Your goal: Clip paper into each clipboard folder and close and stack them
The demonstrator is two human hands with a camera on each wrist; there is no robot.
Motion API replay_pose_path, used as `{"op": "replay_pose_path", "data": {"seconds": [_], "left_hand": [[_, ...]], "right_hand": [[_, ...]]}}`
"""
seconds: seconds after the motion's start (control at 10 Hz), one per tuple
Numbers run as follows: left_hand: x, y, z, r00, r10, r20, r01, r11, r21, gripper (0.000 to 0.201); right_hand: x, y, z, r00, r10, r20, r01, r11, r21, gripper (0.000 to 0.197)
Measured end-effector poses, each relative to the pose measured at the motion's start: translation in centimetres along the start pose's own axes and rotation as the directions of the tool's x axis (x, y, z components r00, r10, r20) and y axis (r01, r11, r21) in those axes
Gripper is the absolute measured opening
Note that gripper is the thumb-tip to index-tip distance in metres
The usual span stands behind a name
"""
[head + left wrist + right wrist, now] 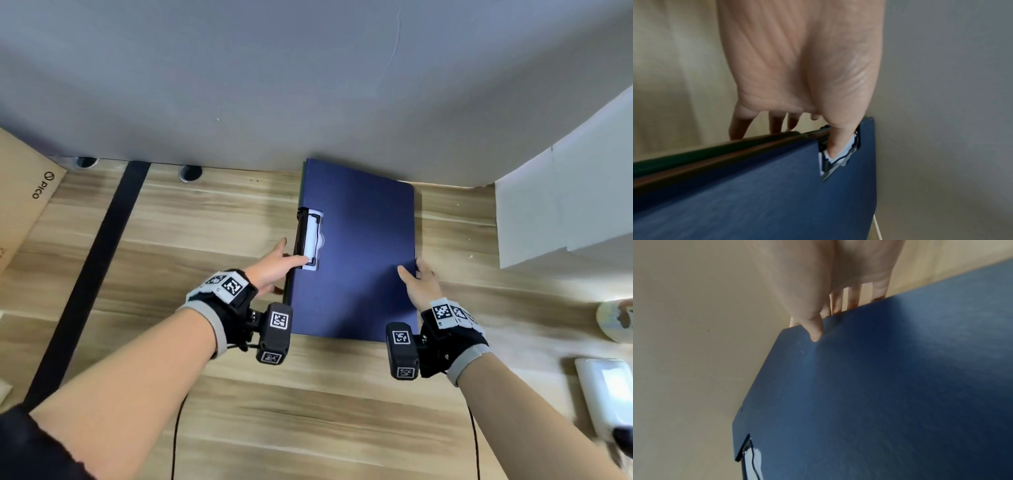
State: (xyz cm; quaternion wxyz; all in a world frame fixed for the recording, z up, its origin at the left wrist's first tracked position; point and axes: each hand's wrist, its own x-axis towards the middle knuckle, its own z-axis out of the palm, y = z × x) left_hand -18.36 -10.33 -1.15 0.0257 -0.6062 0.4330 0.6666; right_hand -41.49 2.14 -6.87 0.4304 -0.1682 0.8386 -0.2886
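I start with the desk [212, 404], wood-grained and running up to a grey wall, because everything else sits on it. On it, straight ahead of me and right up against that wall, lies the blue folder [356, 260], closed, its long axis pointing away from me toward the wall and tilted a little to the left at the far end. From the left wrist view I can see it is the top of a stack: a brown edge and a green edge show beneath the blue cover, so I judge at least two more folders lie under it. The clip [310, 236] shows through a cut-out on the folder's left long edge, with white paper under it. My two hands bracket the near half of the folder, one on each long side (this is the relation the next move turns on): neither is nearer, they sit about level. My left hand [274, 267] has its thumb laid on the clip and its fingers reaching down past the left edge of the stack, so it pinches that edge. My right hand [418, 282] has its thumb on top of the cover and its fingers curled under the right edge, gripping it. I take it the stack is being squared or shifted as one piece.
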Motion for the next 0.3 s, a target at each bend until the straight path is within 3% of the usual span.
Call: {"op": "replay_pose_path", "data": {"seconds": [0.1, 0.2, 0.3], "left_hand": [[-0.5, -1.8, -0.1, 1.000, 0.029, -0.007, -0.029, 0.998, -0.061, 0.085], [-1.4, -2.6, -0.5, 0.995, 0.072, -0.065, -0.079, 0.991, -0.109, 0.078], [-2.3, -3.6, -1.5, 0.990, 0.091, -0.108, -0.103, 0.988, -0.116, 0.069]], "right_hand": [[-1.8, 0.7, 0.5, 0.999, 0.015, -0.046, -0.013, 0.998, 0.055, 0.058], [-2.8, 1.3, 0.4, 0.996, 0.010, -0.086, 0.003, 0.990, 0.144, 0.042], [-4.3, 1.4, -0.4, 0.989, 0.078, -0.122, -0.055, 0.981, 0.186, 0.053]]}}
